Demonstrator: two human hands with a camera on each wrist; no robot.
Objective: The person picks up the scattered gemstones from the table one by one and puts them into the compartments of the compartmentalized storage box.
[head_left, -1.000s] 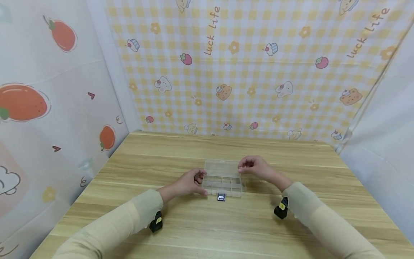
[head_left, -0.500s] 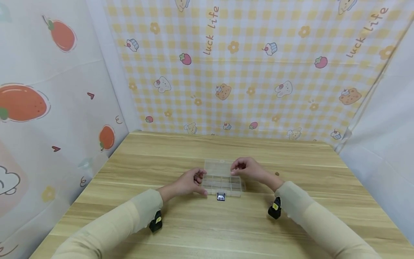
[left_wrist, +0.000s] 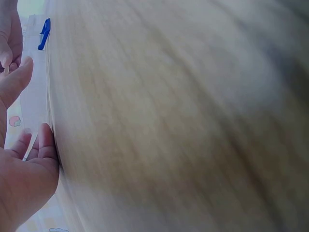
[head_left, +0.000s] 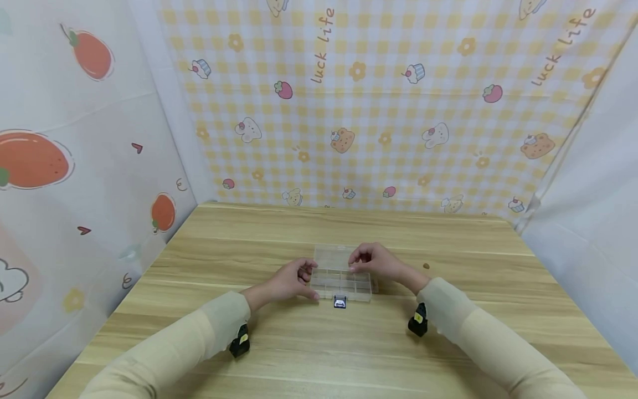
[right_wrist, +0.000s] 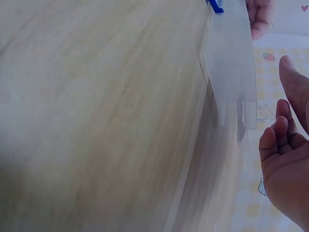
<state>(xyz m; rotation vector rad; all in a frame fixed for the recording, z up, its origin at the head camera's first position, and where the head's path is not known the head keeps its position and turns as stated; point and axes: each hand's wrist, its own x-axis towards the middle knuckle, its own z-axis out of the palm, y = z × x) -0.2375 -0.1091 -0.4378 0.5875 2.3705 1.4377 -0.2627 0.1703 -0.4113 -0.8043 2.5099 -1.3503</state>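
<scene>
A clear plastic compartment box [head_left: 341, 285] lies on the table with its lid [head_left: 331, 256] folded back and a blue latch [head_left: 340, 302] at its front. My left hand [head_left: 289, 281] holds the box's left end, the thumb at the near corner and curled fingers farther back. Over the back right compartments, my right hand [head_left: 376, 261] has thumb and forefinger close together. In the left wrist view a small pale piece [left_wrist: 6, 70] shows at those fingertips; its kind is unclear. The right wrist view shows the other right fingers [right_wrist: 280, 125] curled.
A small brown bean-like piece [head_left: 426, 266] lies on the wooden table [head_left: 349, 354] to the right of the box. Patterned cloth [head_left: 374, 111] hangs behind the table, and pale cloth hangs at both sides.
My right hand has moved left from the box's right edge to above its back right compartments. The brown piece, hidden at first, now shows beside the right forearm. My left hand stays put.
</scene>
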